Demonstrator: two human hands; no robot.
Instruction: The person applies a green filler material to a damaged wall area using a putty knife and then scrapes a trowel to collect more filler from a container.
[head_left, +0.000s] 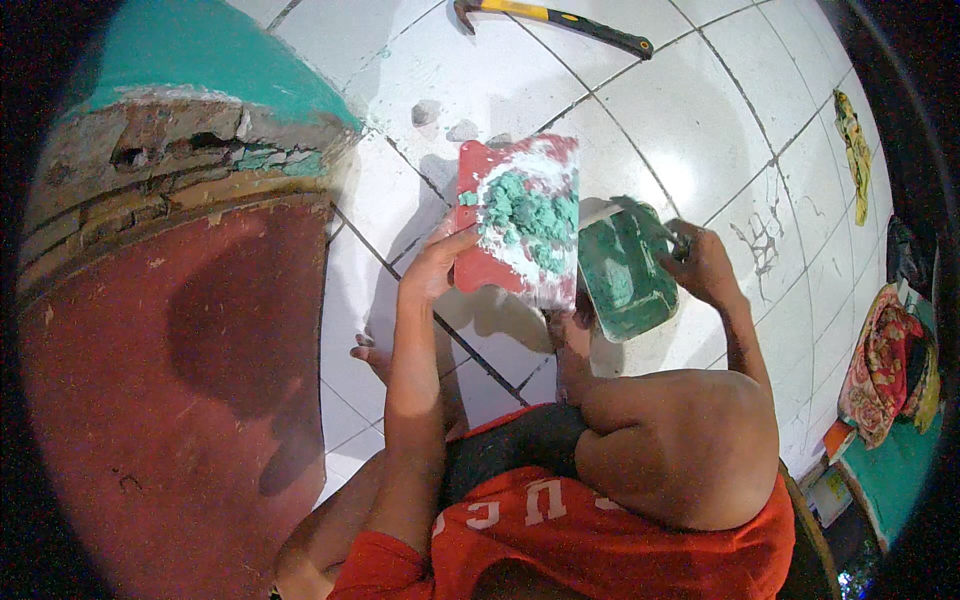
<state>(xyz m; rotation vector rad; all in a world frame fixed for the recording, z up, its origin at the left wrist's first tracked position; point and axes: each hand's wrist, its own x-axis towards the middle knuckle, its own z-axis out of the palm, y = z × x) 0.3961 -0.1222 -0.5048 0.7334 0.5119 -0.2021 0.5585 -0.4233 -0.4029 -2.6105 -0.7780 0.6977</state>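
Note:
My left hand (437, 262) is closed on the left edge of a flat red board (468, 262). On the board lies a crumbly heap of green filler paste (525, 215), with white powdery paste smeared around it. My right hand (700, 265) is closed at the upper right rim of a shallow rectangular tray (632, 305), whose inside is coated with dark green. The tray stands just right of the board, and its left rim is close to the board's right edge. My right fingertips are partly hidden, and I cannot make out any small tool in them.
A claw hammer (550, 15) with a yellow and black handle lies on the white tiled floor (640, 110) at the far side. The wall at left has a broken ledge (180, 150) above a red panel (180, 400). A yellow cloth (853, 155) and patterned fabric (880, 370) are at right.

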